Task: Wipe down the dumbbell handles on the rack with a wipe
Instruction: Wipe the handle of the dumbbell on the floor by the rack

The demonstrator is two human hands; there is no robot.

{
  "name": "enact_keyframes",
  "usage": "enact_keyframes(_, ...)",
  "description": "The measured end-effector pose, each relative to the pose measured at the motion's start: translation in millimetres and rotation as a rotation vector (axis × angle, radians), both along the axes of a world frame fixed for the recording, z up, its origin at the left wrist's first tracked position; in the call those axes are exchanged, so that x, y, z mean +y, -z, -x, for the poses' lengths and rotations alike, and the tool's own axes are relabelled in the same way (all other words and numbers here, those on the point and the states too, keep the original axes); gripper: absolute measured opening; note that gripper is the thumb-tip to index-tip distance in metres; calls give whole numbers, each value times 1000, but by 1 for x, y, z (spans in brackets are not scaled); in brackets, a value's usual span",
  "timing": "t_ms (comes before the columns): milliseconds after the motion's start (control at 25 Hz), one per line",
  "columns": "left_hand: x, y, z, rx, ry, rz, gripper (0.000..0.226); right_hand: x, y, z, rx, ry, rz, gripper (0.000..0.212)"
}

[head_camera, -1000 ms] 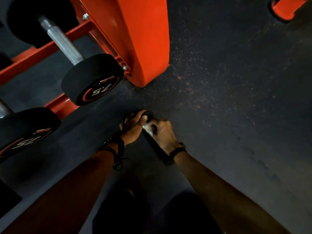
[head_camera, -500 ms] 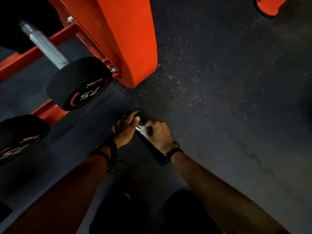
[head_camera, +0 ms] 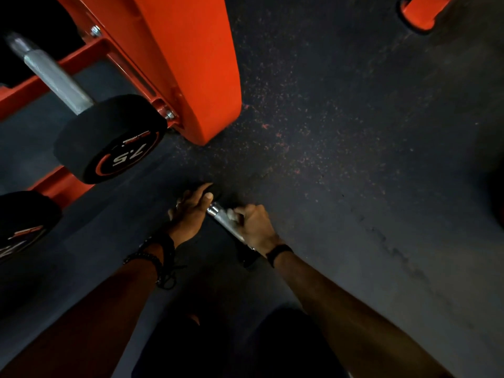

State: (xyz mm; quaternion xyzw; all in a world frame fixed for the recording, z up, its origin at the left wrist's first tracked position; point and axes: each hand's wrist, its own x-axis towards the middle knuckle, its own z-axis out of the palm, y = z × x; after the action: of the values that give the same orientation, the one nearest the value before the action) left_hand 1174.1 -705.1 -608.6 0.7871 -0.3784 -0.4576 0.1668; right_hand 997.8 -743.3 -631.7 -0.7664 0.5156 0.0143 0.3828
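Observation:
A small dumbbell lies on the dark floor, its silver handle [head_camera: 221, 217] showing between my hands. My left hand [head_camera: 191, 211] holds the dumbbell's far black head, fingers curled over it. My right hand [head_camera: 255, 227] grips the handle with a white wipe [head_camera: 231, 214] bunched under its fingers. The near black head [head_camera: 246, 255] pokes out below my right wrist. On the orange rack [head_camera: 188, 64] rests a 7.5 dumbbell [head_camera: 109, 140] with a knurled silver handle [head_camera: 58, 80].
A second 7.5 dumbbell head [head_camera: 26, 225] sits at the left edge on the rack's lower rail. Another orange piece of equipment [head_camera: 420, 12] stands at the top right. Speckled dark rubber floor [head_camera: 354, 159] spreads to the right. My knees are at the bottom.
My right hand has slid down the handle toward me, baring more silver near my left hand. The camera has shifted, so the rack sits further left in view.

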Motion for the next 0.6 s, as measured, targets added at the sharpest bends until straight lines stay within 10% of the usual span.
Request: enact_keyframes(600,-3,1,4,17,-34,53,71,-34,-48,-14,110,-4,-482,15)
